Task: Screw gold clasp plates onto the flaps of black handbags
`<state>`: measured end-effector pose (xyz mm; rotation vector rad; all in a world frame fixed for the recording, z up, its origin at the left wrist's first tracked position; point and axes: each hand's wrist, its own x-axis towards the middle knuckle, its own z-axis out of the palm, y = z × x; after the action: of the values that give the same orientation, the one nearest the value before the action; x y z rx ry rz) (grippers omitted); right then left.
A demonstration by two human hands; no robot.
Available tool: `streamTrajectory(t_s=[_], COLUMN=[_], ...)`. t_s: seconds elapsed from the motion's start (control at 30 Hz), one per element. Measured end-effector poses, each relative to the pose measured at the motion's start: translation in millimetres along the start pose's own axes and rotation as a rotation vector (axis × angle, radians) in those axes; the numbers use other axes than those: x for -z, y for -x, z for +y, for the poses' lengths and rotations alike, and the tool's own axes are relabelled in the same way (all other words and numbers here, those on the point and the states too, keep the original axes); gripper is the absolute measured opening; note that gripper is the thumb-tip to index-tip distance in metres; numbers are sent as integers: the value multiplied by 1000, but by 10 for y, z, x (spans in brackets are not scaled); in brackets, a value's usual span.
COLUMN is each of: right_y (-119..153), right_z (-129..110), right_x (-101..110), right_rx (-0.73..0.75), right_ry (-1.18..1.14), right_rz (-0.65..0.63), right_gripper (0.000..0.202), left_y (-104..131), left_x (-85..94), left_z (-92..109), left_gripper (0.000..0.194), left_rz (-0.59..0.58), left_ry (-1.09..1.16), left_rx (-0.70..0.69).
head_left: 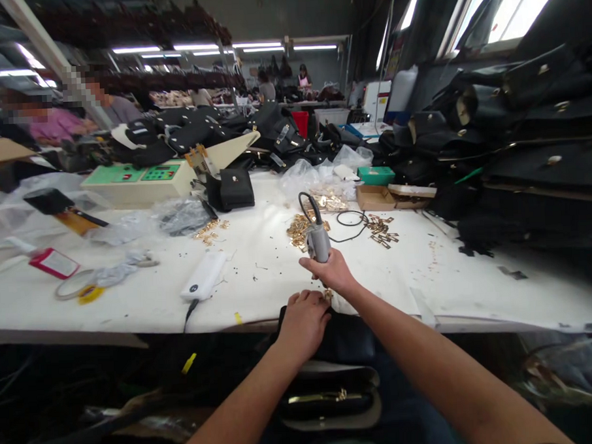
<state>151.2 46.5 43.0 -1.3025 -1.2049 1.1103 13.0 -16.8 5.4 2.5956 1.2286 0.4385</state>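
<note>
Corded tool (pixel 319 242), partly hidden in right hand (pixel 334 273).

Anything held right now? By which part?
Right hand: grey corded power tool, gripped around its lower body. Left hand: fingertips beside gold fitting; hold unclear.

I'm looking at a long, white-covered table (pixel 147 307) bearing a cream box-shaped machine with green panels (pixel 144 183), a flat red bottle with a white label (pixel 54 263), a white oblong plastic device (pixel 205 276), heaped gold-coloured metal pieces (pixel 297 230) and an open brown cardboard box (pixel 375 199).
</note>
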Motion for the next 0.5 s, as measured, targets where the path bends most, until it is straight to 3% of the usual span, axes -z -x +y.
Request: streamTrajectory(t_s=[0.17,0.3,0.5], right_y=[34,62,118], right_z=[14,-65,-278], right_x=[64,211,894], right_rx=[-4,84,208], right_ry=[-43,-138,-129], right_rz=[48,179,369], right_gripper=[45,47,45], left_y=[38,34,28], left_x=[-68,-101,-111], left_z=[27,-18,-12], left_gripper=[21,15,17], left_rz=[60,97,143], left_ry=[6,41,73], left_rx=[31,44,36])
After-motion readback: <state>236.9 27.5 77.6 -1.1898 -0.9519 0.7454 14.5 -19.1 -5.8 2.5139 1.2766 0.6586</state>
